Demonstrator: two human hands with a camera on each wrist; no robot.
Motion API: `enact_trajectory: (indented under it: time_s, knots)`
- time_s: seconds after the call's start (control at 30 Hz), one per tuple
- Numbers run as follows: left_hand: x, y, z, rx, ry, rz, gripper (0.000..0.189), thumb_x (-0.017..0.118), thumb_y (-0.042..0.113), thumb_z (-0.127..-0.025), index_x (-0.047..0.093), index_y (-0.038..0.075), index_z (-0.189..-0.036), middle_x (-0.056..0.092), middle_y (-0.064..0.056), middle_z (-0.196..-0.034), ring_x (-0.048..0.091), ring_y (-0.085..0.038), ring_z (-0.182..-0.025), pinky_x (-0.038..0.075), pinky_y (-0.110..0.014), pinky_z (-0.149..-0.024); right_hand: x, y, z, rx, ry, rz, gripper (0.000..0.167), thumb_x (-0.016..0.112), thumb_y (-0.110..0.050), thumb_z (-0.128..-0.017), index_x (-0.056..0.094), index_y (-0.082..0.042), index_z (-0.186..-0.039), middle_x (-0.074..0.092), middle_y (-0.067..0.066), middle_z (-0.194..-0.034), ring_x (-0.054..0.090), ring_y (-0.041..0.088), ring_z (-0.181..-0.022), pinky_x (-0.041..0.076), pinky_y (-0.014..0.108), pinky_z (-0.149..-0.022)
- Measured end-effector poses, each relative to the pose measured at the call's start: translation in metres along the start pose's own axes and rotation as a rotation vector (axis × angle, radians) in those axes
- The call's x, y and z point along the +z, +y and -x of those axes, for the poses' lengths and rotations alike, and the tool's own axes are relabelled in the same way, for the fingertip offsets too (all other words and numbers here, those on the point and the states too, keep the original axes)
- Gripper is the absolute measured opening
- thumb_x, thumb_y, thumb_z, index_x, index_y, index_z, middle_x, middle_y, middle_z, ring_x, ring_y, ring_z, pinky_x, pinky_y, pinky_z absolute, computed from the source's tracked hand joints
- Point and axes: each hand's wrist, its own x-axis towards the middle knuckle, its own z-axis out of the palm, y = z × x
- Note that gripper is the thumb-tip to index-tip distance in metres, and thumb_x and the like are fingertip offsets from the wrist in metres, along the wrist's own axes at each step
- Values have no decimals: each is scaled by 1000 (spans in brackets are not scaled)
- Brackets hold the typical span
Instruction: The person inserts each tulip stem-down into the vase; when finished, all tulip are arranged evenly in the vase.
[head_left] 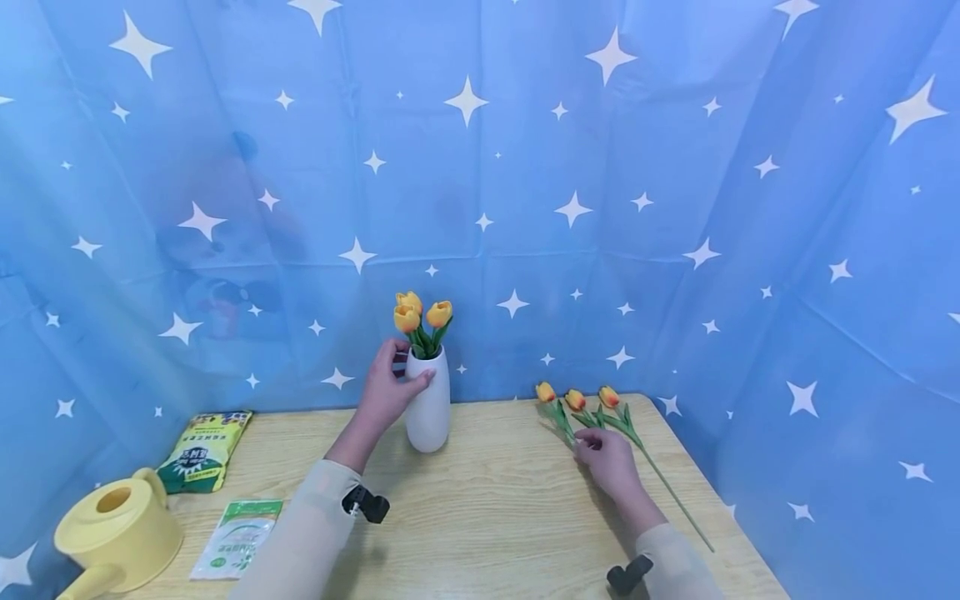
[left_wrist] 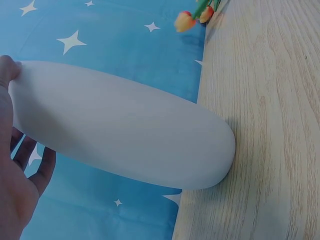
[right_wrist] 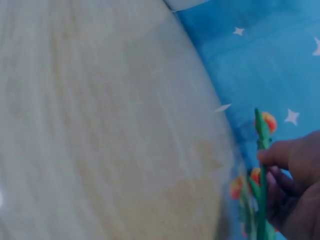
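My left hand (head_left: 385,393) grips the upper part of a white vase (head_left: 429,412), thumb on the near side and fingers round the far side. The vase stands upright on the table, with several yellow-orange tulips (head_left: 407,318) rising from its mouth. In the left wrist view the smooth vase wall (left_wrist: 130,125) fills the middle. At the right, my right hand (head_left: 609,467) pinches the green stem of an orange-yellow tulip (head_left: 545,392). The right wrist view shows thumb and fingers on that stem (right_wrist: 262,195). Beside it are a middle tulip (head_left: 575,400) and a long-stemmed tulip (head_left: 608,397).
At the left of the wooden table (head_left: 480,517) stand a yellow watering can (head_left: 127,533), a green-yellow packet (head_left: 202,454) and a white-green sachet (head_left: 238,537). A blue star-patterned curtain (head_left: 480,167) hangs behind the table and along its right side.
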Motion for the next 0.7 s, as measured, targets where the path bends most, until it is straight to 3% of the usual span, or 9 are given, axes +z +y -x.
enact_trajectory:
  time_s: [0.4,0.6,0.7]
  knots:
    - [1,-1,0,-2,1,-9,52,88,29,-97,55,12,-133,59,-11,-139,60,-36,-131,55,-59,-111,-11,-32,-7,-74,-16,-72,20,75,-7,-105,79,-2,-125,73,6,-101,65,20,-93,55,27,-71]
    - [1,-1,0,-2,0,-19,52,87,30,-98,54,11,-134,58,-11,-140,60,-37,-132,54,-59,-111,-14,-49,-12,-142,113,-143,21,77,-2,-101,77,1,-121,74,10,-100,66,21,-93,55,23,-72]
    - [0,-1,1,-2,1,-23,51,87,31,-98,54,12,-133,59,-11,-139,60,-37,-132,54,-59,-111,-14,-57,-12,-145,168,-198,22,76,-1,-101,76,2,-122,73,11,-101,65,20,-92,56,22,-67]
